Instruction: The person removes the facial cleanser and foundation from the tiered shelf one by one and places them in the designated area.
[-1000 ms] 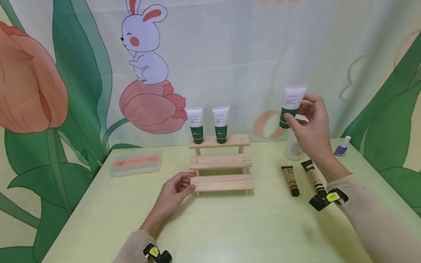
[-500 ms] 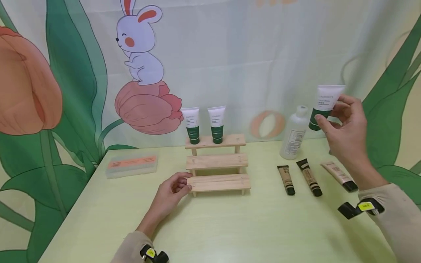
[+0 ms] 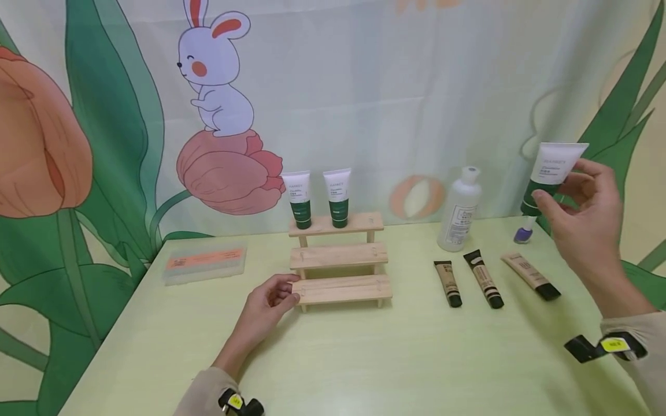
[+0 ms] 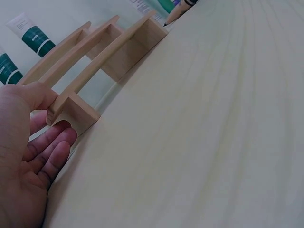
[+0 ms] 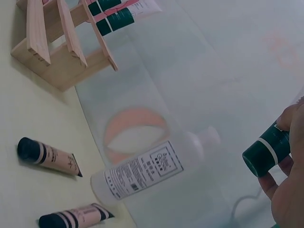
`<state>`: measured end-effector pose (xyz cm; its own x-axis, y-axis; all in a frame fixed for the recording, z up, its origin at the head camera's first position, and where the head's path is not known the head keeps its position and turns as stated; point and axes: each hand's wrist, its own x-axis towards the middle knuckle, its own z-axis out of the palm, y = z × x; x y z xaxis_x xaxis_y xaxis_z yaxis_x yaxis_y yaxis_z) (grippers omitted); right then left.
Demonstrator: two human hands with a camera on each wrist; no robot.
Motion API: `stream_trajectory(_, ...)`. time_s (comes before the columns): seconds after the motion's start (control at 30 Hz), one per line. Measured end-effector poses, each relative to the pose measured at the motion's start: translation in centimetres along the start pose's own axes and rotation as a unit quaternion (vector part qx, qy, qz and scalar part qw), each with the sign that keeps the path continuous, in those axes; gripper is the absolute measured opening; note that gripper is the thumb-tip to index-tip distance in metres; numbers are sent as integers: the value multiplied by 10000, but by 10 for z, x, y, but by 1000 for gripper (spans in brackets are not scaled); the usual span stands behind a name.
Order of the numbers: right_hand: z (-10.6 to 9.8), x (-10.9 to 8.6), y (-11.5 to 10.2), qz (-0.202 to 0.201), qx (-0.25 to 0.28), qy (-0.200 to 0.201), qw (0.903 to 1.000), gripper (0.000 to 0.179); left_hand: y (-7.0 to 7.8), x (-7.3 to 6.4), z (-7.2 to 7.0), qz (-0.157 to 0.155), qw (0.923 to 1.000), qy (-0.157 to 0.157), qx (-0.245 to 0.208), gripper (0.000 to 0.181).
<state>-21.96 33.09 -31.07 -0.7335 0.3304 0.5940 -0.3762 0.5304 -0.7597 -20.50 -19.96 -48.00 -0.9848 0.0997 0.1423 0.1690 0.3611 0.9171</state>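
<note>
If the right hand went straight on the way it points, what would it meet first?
Beyond the white-and-green tube it holds, the right hand would probably meet the printed backdrop first, though depth is hard to judge; the bottle stands off to the left.

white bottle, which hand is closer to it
Right: the right hand is right of the white bottle, holding a white-green tube. The left hand is farther off to its left, gripping the wooden stand.
</note>
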Motion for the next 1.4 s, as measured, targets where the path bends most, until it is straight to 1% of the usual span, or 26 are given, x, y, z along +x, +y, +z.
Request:
stream_trajectory(0.1, -8, -8, 4, 194, -195, 38, 9996, 69, 1, 0, -1, 26, 10000, 5, -31, 31)
stream_trajectory(0.17, -13, -14, 8, 290, -212, 76, 9993, 68, 2, -1, -2, 22, 10000, 13, -42, 31)
stream_trajectory(0.3, -22, -27, 21, 458, -386, 201, 9980, 69, 2, -1, -2, -1, 10000, 2, -55, 31)
stream_trajectory(0.47, -35, -44, 37, 756, -708, 315, 9941, 69, 3, -2, -1, 10, 10000, -18, -77, 31)
stream_trajectory(0.6, -45, -58, 51, 923, -545, 357, 9936, 70, 2, 0, 0, 39, 10000, -30, -81, 31)
stream_trajectory(0.8, -58, -82, 72, 1042, -35, 163, 9944, 73, 0, 1, 2, 60, 9999, -36, -91, 30)
stream_trajectory(0.87, -61, -92, 79, 1051, 1, 103, 9944, 74, 0, 1, 3, 50, 9999, -33, -101, 30)
stream_trajectory(0.97, -65, -106, 88, 1106, -76, 52, 9938, 74, 1, 0, 3, 37, 9999, -32, -110, 30)
stream_trajectory(1.07, -67, -118, 95, 1114, -277, 59, 9934, 74, 1, 0, 2, 34, 9999, -32, -119, 31)
stream_trajectory(1.27, -72, -137, 105, 1263, -472, 174, 9907, 75, 0, -1, 2, 25, 9999, -22, -152, 31)
stream_trajectory(1.33, -73, -142, 108, 1375, -537, 163, 9889, 74, -1, -1, 1, 31, 9999, -20, -162, 31)
stream_trajectory(1.4, -75, -147, 111, 1397, -589, 115, 9884, 72, -1, -1, 1, 38, 9999, -14, -161, 30)
